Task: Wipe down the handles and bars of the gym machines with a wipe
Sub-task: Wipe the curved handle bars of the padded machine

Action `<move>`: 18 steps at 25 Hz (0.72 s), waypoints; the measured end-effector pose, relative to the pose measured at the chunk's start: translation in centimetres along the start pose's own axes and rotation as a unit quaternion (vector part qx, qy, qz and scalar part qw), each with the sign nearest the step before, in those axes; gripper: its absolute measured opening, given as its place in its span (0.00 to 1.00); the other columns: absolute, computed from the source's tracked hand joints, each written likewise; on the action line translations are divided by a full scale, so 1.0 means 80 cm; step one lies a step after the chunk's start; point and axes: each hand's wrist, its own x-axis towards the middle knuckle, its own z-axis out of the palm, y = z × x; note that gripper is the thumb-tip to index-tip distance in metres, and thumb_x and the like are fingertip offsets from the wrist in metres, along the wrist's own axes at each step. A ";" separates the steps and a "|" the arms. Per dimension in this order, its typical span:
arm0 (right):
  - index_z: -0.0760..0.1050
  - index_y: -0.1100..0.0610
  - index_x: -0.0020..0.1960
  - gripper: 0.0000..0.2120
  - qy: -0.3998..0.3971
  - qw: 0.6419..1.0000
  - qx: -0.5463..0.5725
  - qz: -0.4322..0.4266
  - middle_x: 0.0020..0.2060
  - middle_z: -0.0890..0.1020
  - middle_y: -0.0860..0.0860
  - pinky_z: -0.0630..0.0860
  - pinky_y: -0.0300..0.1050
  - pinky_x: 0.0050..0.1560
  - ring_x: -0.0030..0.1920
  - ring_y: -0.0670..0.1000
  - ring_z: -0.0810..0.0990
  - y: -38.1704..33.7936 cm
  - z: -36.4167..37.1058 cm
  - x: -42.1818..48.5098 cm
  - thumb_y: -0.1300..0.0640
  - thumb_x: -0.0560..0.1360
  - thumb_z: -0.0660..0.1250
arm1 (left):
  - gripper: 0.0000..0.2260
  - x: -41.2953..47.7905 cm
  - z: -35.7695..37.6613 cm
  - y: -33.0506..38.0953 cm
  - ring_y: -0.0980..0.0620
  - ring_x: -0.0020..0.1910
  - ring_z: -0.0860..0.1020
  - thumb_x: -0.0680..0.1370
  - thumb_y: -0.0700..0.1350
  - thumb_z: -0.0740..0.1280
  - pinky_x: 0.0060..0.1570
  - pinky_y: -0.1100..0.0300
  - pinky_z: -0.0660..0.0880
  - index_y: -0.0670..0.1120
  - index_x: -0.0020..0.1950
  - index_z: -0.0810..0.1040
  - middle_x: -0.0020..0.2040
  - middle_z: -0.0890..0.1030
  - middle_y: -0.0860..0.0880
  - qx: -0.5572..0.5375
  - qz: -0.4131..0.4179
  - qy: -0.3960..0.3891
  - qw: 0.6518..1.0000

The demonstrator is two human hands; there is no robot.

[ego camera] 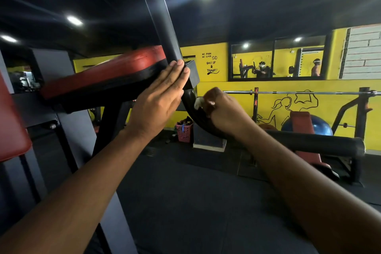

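Observation:
A black machine bar (158, 16) runs down from the top of the view, bends at a curved section (192, 114) and ends in a padded black handle (313, 140) at the right. My left hand (160, 97) lies flat with straight fingers against the bar's lower end and the edge of a red and black pad (107, 74). My right hand (224, 109) grips a crumpled white wipe (199, 102) and presses it on the curved section of the bar.
A second red pad (12, 126) sits at the far left. A pink basket (184, 132) stands on the dark floor by the yellow wall. A barbell rack (309, 93), a red bench and a blue ball (321, 128) stand at the right.

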 end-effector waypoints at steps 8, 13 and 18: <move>0.79 0.54 0.50 0.09 -0.219 0.965 0.125 0.074 0.43 0.81 0.52 0.75 0.42 0.42 0.44 0.50 0.78 0.016 -0.033 0.059 0.67 0.78 0.64 | 0.19 -0.001 0.003 0.001 0.44 0.75 0.64 0.82 0.38 0.63 0.70 0.47 0.67 0.37 0.73 0.68 0.73 0.67 0.39 -0.002 -0.007 0.001 1.000; 0.76 0.58 0.53 0.09 -0.249 0.938 0.234 0.061 0.42 0.79 0.54 0.76 0.46 0.48 0.43 0.53 0.78 0.018 -0.023 0.085 0.68 0.80 0.59 | 0.19 0.002 0.000 -0.003 0.45 0.75 0.64 0.82 0.38 0.63 0.71 0.48 0.67 0.37 0.72 0.68 0.73 0.67 0.40 0.004 0.010 0.005 1.000; 0.73 0.57 0.47 0.11 -0.293 0.916 0.265 0.076 0.38 0.76 0.53 0.74 0.43 0.44 0.42 0.52 0.74 0.020 -0.010 0.090 0.62 0.82 0.53 | 0.18 0.001 0.000 -0.005 0.44 0.74 0.65 0.82 0.38 0.63 0.71 0.47 0.67 0.37 0.72 0.68 0.73 0.68 0.39 0.007 0.018 0.005 1.000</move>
